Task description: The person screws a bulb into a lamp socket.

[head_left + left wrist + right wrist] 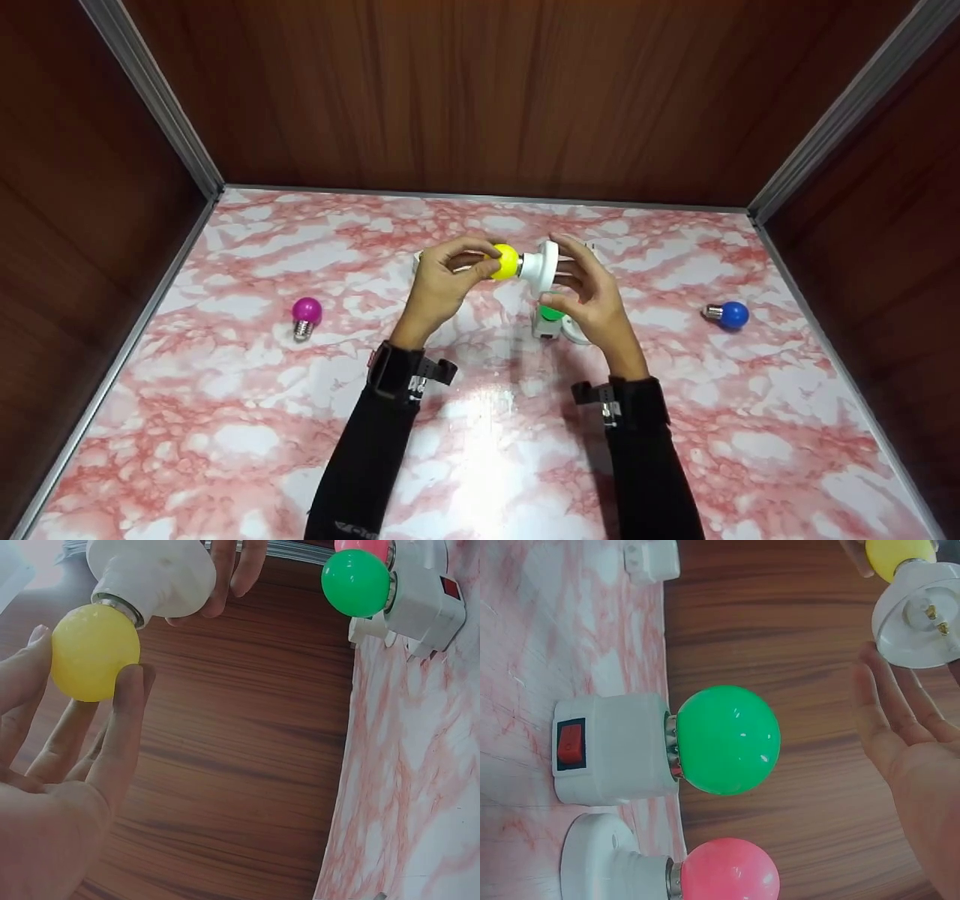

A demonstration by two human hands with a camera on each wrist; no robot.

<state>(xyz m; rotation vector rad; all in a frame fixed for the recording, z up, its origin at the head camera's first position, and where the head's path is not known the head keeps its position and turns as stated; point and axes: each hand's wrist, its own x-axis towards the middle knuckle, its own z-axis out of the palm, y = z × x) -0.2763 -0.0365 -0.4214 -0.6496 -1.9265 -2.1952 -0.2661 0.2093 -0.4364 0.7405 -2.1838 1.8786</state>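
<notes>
While a yellow bulb (505, 262) is pinched by the left hand (441, 286), a white lamp holder (547, 268) is gripped by its rim in the right hand (600, 301), above the surface (262, 420). Bulb cap (120, 608) is set at holder's nine-o'clock mouth, some metal exposed. Seen from head view: green bulb (553, 312) at holder's six o'clock, magenta bulb (307, 310) toward nine, blue bulb (734, 315) toward three.

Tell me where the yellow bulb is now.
In the head view, the yellow bulb is near the centre, pinched by the left hand, just left of the white lamp holder gripped by the right hand.
</notes>
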